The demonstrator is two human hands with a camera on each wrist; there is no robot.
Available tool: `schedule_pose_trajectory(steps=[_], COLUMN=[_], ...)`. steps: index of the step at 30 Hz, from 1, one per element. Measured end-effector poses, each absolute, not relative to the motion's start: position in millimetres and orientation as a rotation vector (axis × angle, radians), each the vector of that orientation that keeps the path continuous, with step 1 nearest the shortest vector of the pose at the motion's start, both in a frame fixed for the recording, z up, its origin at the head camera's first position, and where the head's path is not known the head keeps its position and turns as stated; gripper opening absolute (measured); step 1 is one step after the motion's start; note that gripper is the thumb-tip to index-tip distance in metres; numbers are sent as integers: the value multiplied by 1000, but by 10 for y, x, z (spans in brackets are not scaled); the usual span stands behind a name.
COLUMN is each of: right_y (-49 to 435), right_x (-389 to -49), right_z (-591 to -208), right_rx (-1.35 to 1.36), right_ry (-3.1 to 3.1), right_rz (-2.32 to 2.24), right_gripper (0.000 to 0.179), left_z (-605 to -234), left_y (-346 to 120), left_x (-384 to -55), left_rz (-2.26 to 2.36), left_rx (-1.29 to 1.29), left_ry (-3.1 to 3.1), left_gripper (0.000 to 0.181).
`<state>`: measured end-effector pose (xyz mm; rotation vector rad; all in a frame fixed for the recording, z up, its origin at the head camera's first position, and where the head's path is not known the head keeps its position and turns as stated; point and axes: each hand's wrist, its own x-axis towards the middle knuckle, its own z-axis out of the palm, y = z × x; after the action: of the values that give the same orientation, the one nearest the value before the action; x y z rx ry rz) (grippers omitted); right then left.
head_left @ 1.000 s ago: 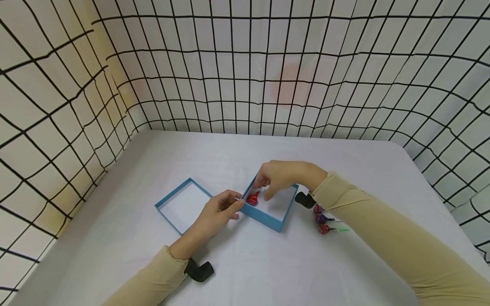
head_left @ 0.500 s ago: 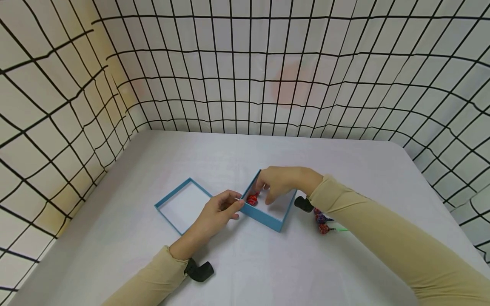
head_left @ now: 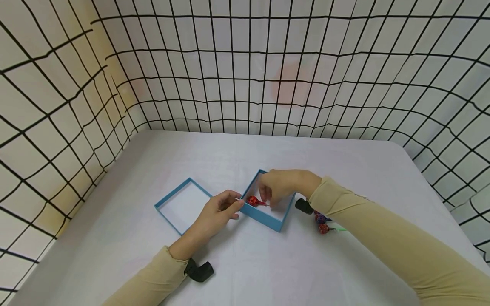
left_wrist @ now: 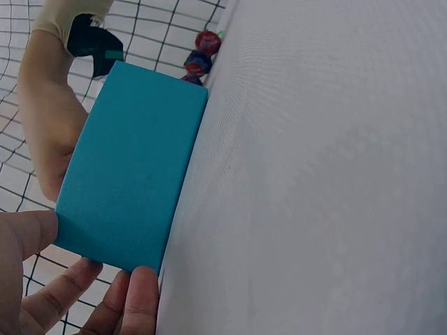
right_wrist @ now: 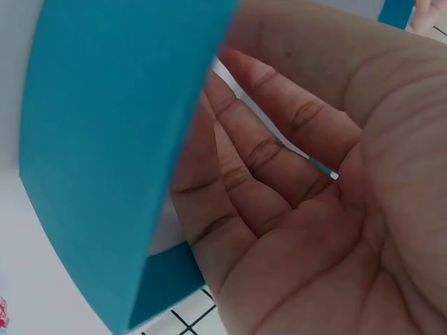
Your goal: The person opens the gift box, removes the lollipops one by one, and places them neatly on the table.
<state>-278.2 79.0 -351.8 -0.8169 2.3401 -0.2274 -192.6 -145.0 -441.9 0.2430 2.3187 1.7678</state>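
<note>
A blue box (head_left: pixel 264 216) with a white inside stands open at mid-table. My left hand (head_left: pixel 214 214) grips its left corner, with the thumb (left_wrist: pixel 28 234) on one edge and fingertips against the side. Inside the box lies a red-wrapped lollipop (head_left: pixel 252 201), its stick pointing right. My right hand (head_left: pixel 281 185) reaches into the box, fingers curled down around the end of that stick. In the right wrist view the box wall hides its fingertips.
The matching blue lid (head_left: pixel 172 216) lies left of the box, white inside up, partly behind my left hand. Several more lollipops (head_left: pixel 323 228) lie to the right of the box, partly under my right forearm. Black netting (head_left: pixel 249 76) surrounds the white table.
My right hand has drawn in over the box and its fingers have come closer together. The lollipop's stick has swung from up-right to pointing right. My left hand has stayed put.
</note>
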Motion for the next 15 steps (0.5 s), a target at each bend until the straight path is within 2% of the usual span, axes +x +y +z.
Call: schedule_pose_trajectory(steps=[15], right_y=[743], right_x=[-2747], right_z=[-3594], right_rx=[-783], right_ry=[2369], right_rz=[-160], right_gripper=[13], left_z=[-4422], left_y=[-1459], left_x=[-1928], left_rz=[1756], left_rx=[255], left_ry=[2315], left_gripper=[32])
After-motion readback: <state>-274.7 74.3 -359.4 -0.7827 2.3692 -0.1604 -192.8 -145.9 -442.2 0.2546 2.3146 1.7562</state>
